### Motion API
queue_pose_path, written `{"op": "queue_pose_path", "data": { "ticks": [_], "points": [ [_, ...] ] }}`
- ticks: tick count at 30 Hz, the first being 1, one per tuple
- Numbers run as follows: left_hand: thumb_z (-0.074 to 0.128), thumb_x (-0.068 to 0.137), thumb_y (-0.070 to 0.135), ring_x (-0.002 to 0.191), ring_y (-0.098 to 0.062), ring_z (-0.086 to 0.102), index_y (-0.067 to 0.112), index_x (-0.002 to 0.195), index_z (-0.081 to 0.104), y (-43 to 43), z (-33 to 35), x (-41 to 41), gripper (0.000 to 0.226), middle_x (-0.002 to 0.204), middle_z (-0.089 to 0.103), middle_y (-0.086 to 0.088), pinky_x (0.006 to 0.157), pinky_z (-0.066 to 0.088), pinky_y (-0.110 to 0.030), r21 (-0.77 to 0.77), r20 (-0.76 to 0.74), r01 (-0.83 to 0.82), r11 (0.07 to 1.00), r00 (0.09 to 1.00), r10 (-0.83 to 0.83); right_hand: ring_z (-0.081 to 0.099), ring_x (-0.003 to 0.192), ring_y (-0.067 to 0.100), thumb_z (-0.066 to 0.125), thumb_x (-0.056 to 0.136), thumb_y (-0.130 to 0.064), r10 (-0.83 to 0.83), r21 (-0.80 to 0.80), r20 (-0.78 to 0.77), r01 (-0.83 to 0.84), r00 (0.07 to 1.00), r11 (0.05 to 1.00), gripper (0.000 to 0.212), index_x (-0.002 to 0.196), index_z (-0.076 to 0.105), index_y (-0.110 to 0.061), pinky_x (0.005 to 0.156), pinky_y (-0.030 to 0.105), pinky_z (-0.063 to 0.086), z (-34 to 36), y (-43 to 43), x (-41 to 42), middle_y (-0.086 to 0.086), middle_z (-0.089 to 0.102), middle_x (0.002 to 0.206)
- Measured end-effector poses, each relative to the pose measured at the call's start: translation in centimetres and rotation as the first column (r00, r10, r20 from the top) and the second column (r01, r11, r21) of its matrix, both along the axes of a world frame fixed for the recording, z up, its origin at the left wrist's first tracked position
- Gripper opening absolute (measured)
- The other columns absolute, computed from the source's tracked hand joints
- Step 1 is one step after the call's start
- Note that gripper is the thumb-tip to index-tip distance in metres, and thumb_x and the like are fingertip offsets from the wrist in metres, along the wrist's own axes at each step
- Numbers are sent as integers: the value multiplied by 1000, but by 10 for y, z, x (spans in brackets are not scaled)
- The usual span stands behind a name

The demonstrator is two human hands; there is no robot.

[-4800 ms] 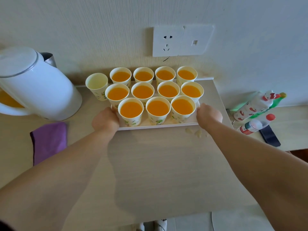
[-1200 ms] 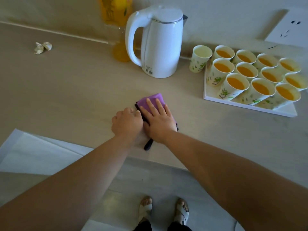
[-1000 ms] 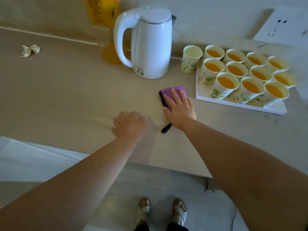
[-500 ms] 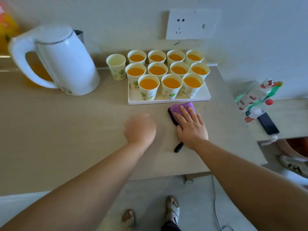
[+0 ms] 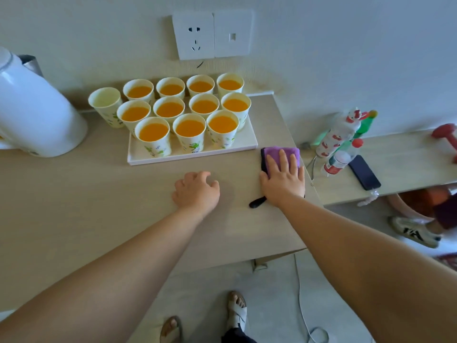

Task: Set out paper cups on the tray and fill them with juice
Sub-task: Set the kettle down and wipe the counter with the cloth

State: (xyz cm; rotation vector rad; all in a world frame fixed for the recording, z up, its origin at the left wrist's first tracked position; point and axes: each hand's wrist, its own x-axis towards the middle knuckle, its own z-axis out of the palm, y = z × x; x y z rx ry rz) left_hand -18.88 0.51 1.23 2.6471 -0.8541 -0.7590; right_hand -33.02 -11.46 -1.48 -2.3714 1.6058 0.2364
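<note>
A white tray (image 5: 243, 145) at the back of the beige counter carries several paper cups (image 5: 189, 128) filled with orange juice. One more paper cup (image 5: 105, 105) stands off the tray to its left, with no orange juice showing in it. My right hand (image 5: 283, 179) presses flat, fingers spread, on a folded purple cloth (image 5: 273, 152) just right of the tray's front corner. My left hand (image 5: 196, 190) rests on the counter in front of the tray with its fingers curled and nothing in it.
A white electric kettle (image 5: 32, 115) stands at the left. The counter's right edge (image 5: 300, 157) lies right beside the cloth. A lower shelf holds bottles (image 5: 340, 138), a black phone (image 5: 364, 172) and a red dumbbell (image 5: 447, 138). A wall socket (image 5: 194, 35) sits above the tray.
My right hand has slid the purple cloth rightward along the counter, from near the kettle to the right end of the tray. My left hand let the cloth go and followed partway.
</note>
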Motion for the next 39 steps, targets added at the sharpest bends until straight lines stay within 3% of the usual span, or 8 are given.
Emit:
{"op": "queue_pose_path", "data": {
  "ticks": [3, 6, 8, 13, 16, 20, 31, 39],
  "points": [
    [34, 98, 44, 138, -27, 21, 33, 142, 36, -4, 1, 0, 46, 151, 28, 3, 108, 25, -41, 32, -9, 15, 999, 1000, -15, -16, 145, 30, 21, 97, -47, -20, -10, -18, 20, 1000, 1000, 60, 152, 4, -28, 116, 49, -9, 0, 11, 22, 3, -12, 160],
    [34, 97, 45, 139, -26, 20, 33, 143, 34, -5, 0, 3, 47, 152, 26, 4, 108, 25, -42, 67, -5, 28, 997, 1000, -27, -16, 146, 27, 20, 97, -51, 239, -33, -6, -239, 971, 970, 61, 152, 2, -30, 116, 47, -9, -3, 22, 30, 0, -13, 160],
    [36, 97, 45, 139, -27, 19, 33, 143, 35, -6, 1, 3, 48, 152, 26, 4, 108, 25, -42, 81, -9, 38, 996, 999, -37, -12, 147, 21, 24, 97, -51, 328, -70, 19, -326, 944, 943, 58, 151, 8, -35, 118, 43, -6, -3, 3, 12, -5, -7, 160],
    [37, 96, 45, 140, -30, 18, 30, 143, 36, -13, 2, 5, 50, 152, 26, 2, 110, 24, -41, 73, -36, 25, 997, 999, -23, -12, 146, 24, 24, 97, -49, 35, -39, 8, -35, 999, 999, 59, 152, 8, -32, 118, 45, -6, -3, -33, -6, -3, -9, 160],
    [38, 95, 46, 139, -29, 18, 31, 142, 37, -15, -1, 1, 50, 152, 24, 5, 110, 24, -41, 87, -15, 30, 996, 999, -28, -15, 146, 28, 22, 97, -53, 145, -43, -21, -146, 989, 988, 64, 152, 1, -29, 116, 48, -8, -4, -19, 8, 0, -12, 160],
    [38, 95, 48, 139, -29, 18, 33, 142, 36, -18, -4, -6, 50, 153, 22, 8, 109, 25, -44, 99, 32, 41, 994, 999, -44, -11, 147, 21, 23, 98, -53, 337, -65, -13, -337, 941, 939, 59, 151, 5, -36, 118, 42, -5, 0, -44, -18, -5, -7, 160],
    [42, 96, 45, 146, -27, 9, 30, 146, 31, 10, -27, -13, 54, 159, 14, 0, 117, 11, -43, 28, 122, 153, 988, 980, -155, -12, 147, 21, 22, 98, -54, 305, -95, -42, -308, 951, 947, 59, 151, 4, -35, 119, 40, -5, -5, -18, -79, -5, -7, 160],
    [42, 96, 44, 141, -29, 20, 27, 143, 38, 54, -15, -13, 50, 153, 26, -6, 114, 23, -40, -24, 100, 133, 991, 986, -130, -16, 145, 28, 15, 97, -56, 93, -58, -25, -94, 995, 994, 63, 152, -1, -30, 116, 51, -11, -4, 89, -31, 0, -13, 159]
  ]
}}
